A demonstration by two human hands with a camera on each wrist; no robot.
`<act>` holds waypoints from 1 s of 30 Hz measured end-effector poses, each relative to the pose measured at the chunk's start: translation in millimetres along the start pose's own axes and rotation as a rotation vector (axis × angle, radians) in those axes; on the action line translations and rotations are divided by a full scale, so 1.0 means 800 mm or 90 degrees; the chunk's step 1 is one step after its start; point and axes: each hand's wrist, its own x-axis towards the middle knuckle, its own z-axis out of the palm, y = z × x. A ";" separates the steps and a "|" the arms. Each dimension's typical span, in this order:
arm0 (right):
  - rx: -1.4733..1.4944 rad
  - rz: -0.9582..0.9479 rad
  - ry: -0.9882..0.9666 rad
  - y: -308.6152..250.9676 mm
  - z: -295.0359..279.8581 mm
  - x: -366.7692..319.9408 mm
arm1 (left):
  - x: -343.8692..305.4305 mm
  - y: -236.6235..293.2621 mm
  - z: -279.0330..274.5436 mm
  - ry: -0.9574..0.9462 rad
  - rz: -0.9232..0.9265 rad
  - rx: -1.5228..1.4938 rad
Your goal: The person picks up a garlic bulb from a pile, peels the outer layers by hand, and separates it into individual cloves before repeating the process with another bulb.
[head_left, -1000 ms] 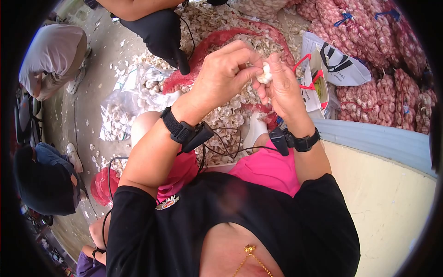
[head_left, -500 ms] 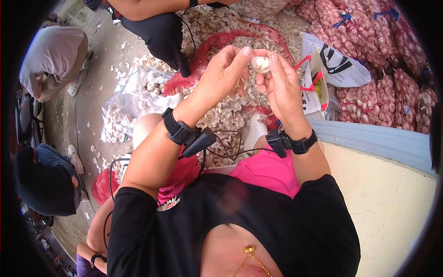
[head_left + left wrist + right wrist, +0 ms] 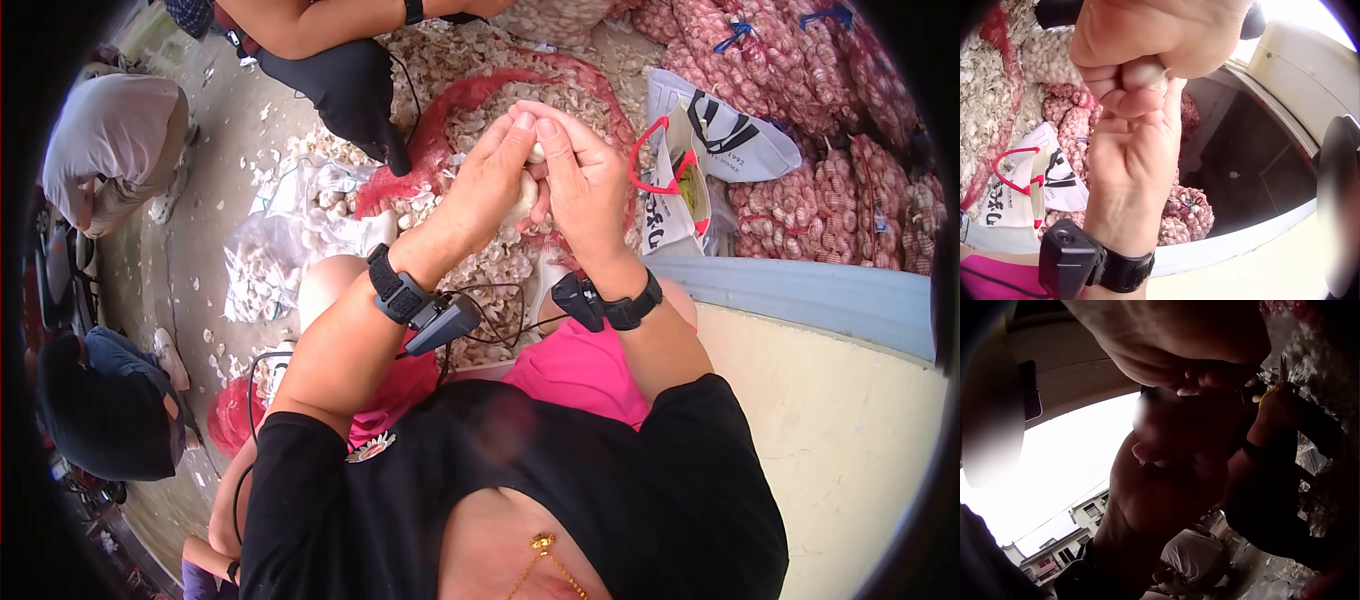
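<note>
In the head view my left hand (image 3: 485,190) and right hand (image 3: 590,190) meet at the fingertips, thumbs side by side. Between them they hold a white garlic bulb (image 3: 537,153), mostly covered by fingers. The left wrist view shows the garlic bulb (image 3: 1145,74) pressed under my left palm, with curled fingers of my right hand (image 3: 1125,150) around it. In the right wrist view both hands are dark outlines and the bulb is hard to make out. A wide heap of garlic skins (image 3: 490,255) lies beneath the hands.
Red mesh netting (image 3: 440,125) runs through the heap. A clear plastic bag of garlic (image 3: 265,265) lies at left. At right stand a white tote bag (image 3: 740,150) and red net sacks of garlic (image 3: 790,215). Another person (image 3: 330,80) sits opposite; scissors (image 3: 1282,372) show in the right wrist view.
The left hand first pinched at the garlic bulb, then drew off while the right hand held it. Now both hands have closed together over it, the right having moved left.
</note>
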 end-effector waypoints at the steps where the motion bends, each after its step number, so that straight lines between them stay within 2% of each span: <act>1: 0.022 0.029 -0.005 -0.003 0.002 0.000 | 0.000 -0.003 -0.002 0.013 0.012 -0.030; 2: 0.024 0.029 -0.005 0.000 0.003 0.002 | 0.001 -0.005 -0.004 0.025 0.024 -0.059; 4: 0.126 -0.076 0.029 0.012 0.006 0.012 | 0.003 -0.001 -0.010 0.020 0.041 -0.015; 6: 0.156 -0.066 0.010 0.013 -0.002 0.017 | 0.007 0.001 -0.021 -0.058 0.045 -0.104; 8: 0.215 -0.071 -0.023 0.010 -0.004 0.019 | 0.009 0.003 -0.025 -0.040 0.057 -0.088; 9: 0.217 -0.018 -0.044 0.005 -0.006 0.016 | 0.011 0.003 -0.027 -0.018 0.071 -0.047; 11: 0.218 0.004 -0.050 0.004 -0.011 0.015 | 0.007 0.010 -0.023 0.003 0.081 0.061; 14: 0.235 0.040 -0.067 0.004 -0.024 0.014 | 0.002 0.011 -0.013 0.003 0.071 0.107; 18: 0.229 0.052 -0.072 0.015 -0.038 0.019 | 0.001 0.011 -0.014 -0.039 0.045 0.078; 20: 0.254 0.065 -0.073 0.011 -0.038 0.019 | 0.004 0.008 -0.015 -0.049 0.013 -0.039; 21: 0.279 0.079 -0.074 0.008 -0.037 0.019 | 0.005 0.008 -0.017 -0.050 0.012 -0.037; 24: 0.212 0.072 -0.076 -0.006 -0.033 0.013 | 0.007 0.007 -0.020 -0.080 -0.010 -0.070; 28: 0.210 0.065 -0.065 0.002 -0.038 0.014 | 0.005 0.008 -0.011 -0.052 0.019 -0.023; 30: 0.155 0.016 -0.039 0.004 -0.041 0.016 | 0.006 0.008 -0.011 -0.041 0.017 -0.025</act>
